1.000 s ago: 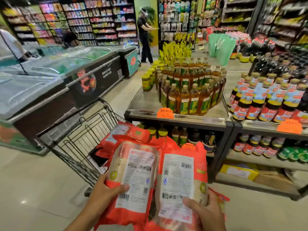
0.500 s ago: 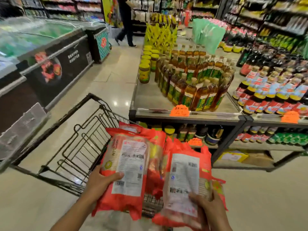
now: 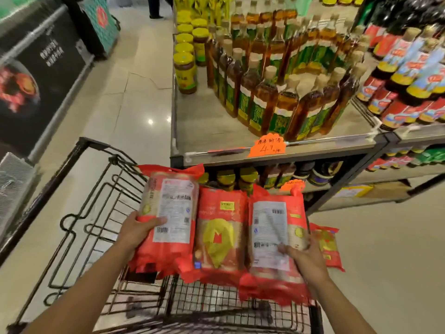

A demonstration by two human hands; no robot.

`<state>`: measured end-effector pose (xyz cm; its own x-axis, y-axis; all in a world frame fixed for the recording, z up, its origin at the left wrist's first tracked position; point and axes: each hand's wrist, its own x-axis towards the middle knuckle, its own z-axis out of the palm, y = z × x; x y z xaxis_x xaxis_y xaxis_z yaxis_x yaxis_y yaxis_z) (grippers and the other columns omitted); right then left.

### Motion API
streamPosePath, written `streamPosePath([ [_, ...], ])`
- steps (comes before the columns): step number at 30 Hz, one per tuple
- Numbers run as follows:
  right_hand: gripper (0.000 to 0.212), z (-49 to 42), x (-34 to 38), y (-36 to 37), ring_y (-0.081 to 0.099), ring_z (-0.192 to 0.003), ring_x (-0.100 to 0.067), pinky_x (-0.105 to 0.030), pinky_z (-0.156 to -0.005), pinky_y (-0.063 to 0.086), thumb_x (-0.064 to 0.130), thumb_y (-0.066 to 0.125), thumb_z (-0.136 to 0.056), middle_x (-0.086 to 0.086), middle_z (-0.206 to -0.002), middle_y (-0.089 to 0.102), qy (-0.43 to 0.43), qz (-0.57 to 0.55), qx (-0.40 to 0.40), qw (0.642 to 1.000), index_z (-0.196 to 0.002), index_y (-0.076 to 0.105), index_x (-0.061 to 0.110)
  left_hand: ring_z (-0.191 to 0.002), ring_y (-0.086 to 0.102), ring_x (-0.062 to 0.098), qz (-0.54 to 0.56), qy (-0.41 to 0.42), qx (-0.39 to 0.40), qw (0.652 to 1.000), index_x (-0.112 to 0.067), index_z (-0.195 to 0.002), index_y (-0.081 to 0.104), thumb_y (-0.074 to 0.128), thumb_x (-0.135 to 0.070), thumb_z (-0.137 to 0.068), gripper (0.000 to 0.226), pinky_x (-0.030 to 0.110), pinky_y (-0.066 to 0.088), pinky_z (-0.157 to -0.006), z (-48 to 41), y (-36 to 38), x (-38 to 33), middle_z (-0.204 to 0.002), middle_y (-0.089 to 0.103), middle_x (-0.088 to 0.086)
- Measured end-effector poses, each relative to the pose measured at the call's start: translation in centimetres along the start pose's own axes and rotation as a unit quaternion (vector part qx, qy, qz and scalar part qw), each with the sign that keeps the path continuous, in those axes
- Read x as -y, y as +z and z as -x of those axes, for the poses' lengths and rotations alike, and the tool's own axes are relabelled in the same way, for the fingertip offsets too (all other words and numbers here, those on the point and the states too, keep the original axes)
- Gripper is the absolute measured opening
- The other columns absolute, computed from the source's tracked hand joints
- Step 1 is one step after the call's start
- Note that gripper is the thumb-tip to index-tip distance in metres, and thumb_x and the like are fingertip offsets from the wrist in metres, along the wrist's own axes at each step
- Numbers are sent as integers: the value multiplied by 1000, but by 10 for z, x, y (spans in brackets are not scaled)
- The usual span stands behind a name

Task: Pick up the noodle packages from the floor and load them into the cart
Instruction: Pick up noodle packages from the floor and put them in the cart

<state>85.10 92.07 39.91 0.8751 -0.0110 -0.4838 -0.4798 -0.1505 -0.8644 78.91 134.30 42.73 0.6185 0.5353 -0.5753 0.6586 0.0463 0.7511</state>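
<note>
I hold several red noodle packages above the black wire cart (image 3: 79, 208). My left hand (image 3: 137, 231) grips the left package (image 3: 171, 213), its white label facing up. My right hand (image 3: 304, 257) grips the right package (image 3: 272, 239), also label up. Between them lies a third package (image 3: 220, 235) showing its red and yellow front; which hand carries it I cannot tell. Another red package (image 3: 328, 247) sticks out behind my right hand, partly hidden. All hang over the cart's right half, above its mesh floor (image 3: 216, 302).
A shelf stand (image 3: 216, 131) with oil bottles (image 3: 284, 92) and yellow-lidded jars (image 3: 185, 68) is right in front of the cart. Sauce bottles (image 3: 409, 75) fill the shelf to the right. A freezer chest (image 3: 41, 68) lines the left aisle. A person's legs (image 3: 154, 6) show far off.
The view has tilted down and closer to the cart. Both hands have carried the packages forward and lower over the basket, and the middle package's front now shows.
</note>
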Motion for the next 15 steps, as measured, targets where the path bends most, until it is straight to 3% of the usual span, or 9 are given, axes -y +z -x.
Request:
streamPosePath([
  [2,80,-13,-5,9,75,-81,-18,-23,-64,60,21,99,-56,-6,-101,75,18,12,4,1000,-122,56,9,-84,78,34,-10,-11,4,1000,-5,-120,62,95,-31,-65,69,45,64,-70,-19,3,2,-102,78,17],
  [4,112,-28,-14,9,77,-92,-26,-43,-77,64,51,101,-34,-9,-110,77,41,28,8,999,-129,56,11,-84,79,32,-23,-23,1,999,-9,-118,68,92,-54,-57,79,48,65,-75,-36,6,13,-99,80,13],
  [5,115,-33,-23,6,77,-94,-27,-48,-80,63,54,100,-32,-9,-111,78,44,28,13,999,-130,57,12,-84,80,30,-29,-22,0,999,-12,-118,70,90,-63,-54,84,51,64,-79,-45,7,23,-99,81,11],
  [8,103,-34,-24,9,77,-96,-25,-49,-79,64,50,99,-44,-9,-114,76,53,58,-2,997,-130,56,16,-91,78,29,-44,-14,-17,999,-15,-126,62,87,-71,-52,96,55,62,-87,-49,12,29,-107,79,7],
  [11,82,-31,-21,14,76,-93,-17,-44,-75,65,38,97,-57,-2,-113,75,16,117,-46,992,-125,52,27,-92,70,29,-84,15,-24,996,-11,-128,50,84,-45,-79,69,48,59,-90,-24,22,-3,-113,69,8],
  [13,82,-28,-18,18,75,-94,-17,-47,-76,64,51,93,-57,4,-111,73,1,170,-86,982,-123,47,36,-99,68,32,-116,25,-32,992,-3,-140,45,78,-35,-88,69,45,56,-91,-20,21,-6,-120,65,14],
  [15,86,-20,-15,21,72,-97,-20,-51,-80,62,71,84,-56,6,-111,70,-17,223,-115,968,-126,45,39,-125,60,39,-160,48,-53,985,-1,-151,37,77,-50,-85,92,50,50,-104,-16,14,-11,-146,54,23],
])
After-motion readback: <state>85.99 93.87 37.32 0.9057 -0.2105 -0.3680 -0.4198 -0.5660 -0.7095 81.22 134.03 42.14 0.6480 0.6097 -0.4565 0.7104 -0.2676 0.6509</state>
